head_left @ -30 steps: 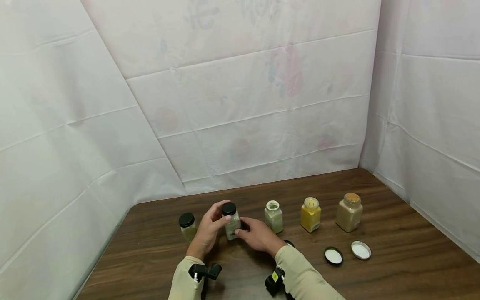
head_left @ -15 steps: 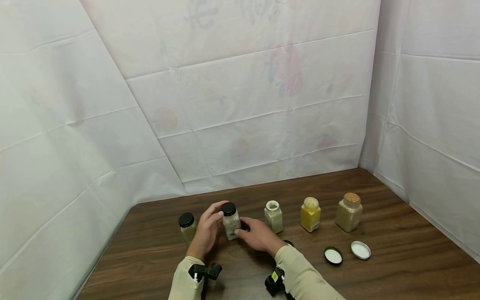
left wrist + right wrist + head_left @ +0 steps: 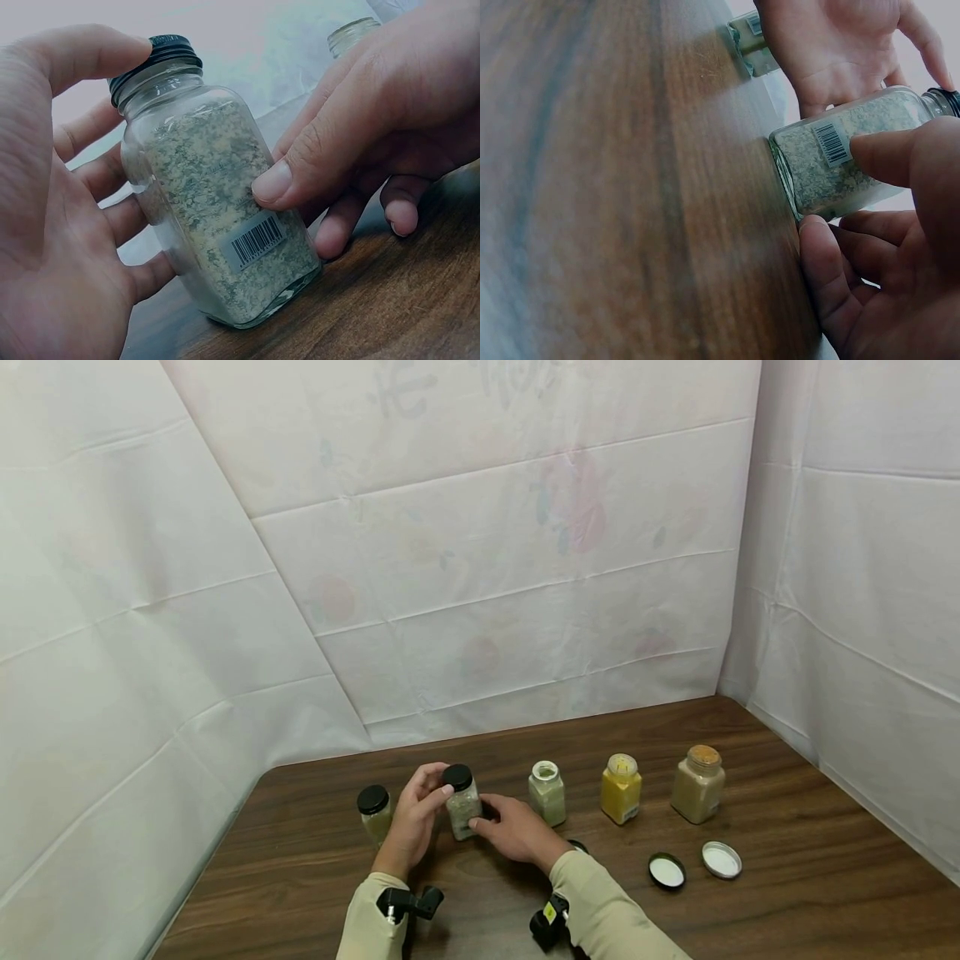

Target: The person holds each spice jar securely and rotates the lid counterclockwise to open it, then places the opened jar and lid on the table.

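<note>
A square glass jar (image 3: 217,202) of pale, greenish flakes, with a barcode label, stands slightly tilted between both hands. My left hand (image 3: 411,818) has its thumb on the black screw lid (image 3: 161,64), with fingers curled behind the lid and along the jar's side. Low on the jar, my right hand (image 3: 517,831) grips the body, thumb on the front face and fingers around the far side. The jar's base is right at the wooden table (image 3: 630,225). Left of my left hand is another black-lidded jar (image 3: 373,802), partly hidden by that hand.
To the right stand three uncapped jars: one pale green (image 3: 547,797), one yellow (image 3: 621,793), one tan (image 3: 698,789) with orange-brown at its mouth. Two loose lids, one black-rimmed (image 3: 667,872) and one pale (image 3: 722,860), lie in front; another dark lid shows behind my right wrist.
My left thumb has drawn back from across the jar's front to the lid's near-left edge, then come forward slightly onto the lid. The right hand keeps its hold on the jar.
</note>
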{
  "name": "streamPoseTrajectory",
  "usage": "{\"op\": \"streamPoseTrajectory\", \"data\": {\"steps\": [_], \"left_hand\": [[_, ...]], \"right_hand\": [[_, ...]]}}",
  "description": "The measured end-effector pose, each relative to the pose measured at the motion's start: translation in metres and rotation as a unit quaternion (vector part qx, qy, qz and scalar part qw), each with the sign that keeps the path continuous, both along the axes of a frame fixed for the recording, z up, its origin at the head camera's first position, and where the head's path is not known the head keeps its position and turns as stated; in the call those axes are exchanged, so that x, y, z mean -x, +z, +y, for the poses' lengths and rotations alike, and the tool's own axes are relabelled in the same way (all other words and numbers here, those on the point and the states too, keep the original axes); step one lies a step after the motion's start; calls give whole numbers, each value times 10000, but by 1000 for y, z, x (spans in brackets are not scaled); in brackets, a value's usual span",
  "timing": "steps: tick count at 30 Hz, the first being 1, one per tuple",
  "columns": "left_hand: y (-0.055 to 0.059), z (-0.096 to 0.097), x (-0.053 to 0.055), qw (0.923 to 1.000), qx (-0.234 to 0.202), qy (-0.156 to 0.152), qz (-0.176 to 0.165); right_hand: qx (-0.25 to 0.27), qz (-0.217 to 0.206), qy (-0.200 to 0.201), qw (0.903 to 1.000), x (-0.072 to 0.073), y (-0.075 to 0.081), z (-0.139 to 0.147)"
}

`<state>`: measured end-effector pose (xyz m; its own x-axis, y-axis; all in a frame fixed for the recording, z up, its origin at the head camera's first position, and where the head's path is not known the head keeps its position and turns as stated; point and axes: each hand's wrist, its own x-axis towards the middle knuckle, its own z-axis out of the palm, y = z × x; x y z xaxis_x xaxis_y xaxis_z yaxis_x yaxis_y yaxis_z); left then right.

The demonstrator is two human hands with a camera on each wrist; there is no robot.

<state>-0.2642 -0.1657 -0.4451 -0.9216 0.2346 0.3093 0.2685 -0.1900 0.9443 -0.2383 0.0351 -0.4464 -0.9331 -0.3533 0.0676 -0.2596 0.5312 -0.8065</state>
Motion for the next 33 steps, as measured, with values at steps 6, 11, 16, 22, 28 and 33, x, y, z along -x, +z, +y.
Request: {"op": "streamPoseTrajectory", "data": {"steps": [6,11,16,22,28,33], "left_hand": [[0,-2,1,9994,277,-159,157],[-1,-3,1,9987,363,-247,276],[-1,-3,1,9988,376,-166,277],[-1,-2,1,9993,298,-82,193],[0,-2,1,9987,403,-237,206],[1,-3,1,9980,460,-385,208]], "right_hand": [[-26,-19,4,10000,0,0,0],[-67,-45,13,10000,0,0,1],[-98,-41,38,9999,0,0,1],[-135,26,48,9999,1,0,0],[-169,103,86,9998,1,0,1],[-248,96,106,9996,2,-1,2]]}}
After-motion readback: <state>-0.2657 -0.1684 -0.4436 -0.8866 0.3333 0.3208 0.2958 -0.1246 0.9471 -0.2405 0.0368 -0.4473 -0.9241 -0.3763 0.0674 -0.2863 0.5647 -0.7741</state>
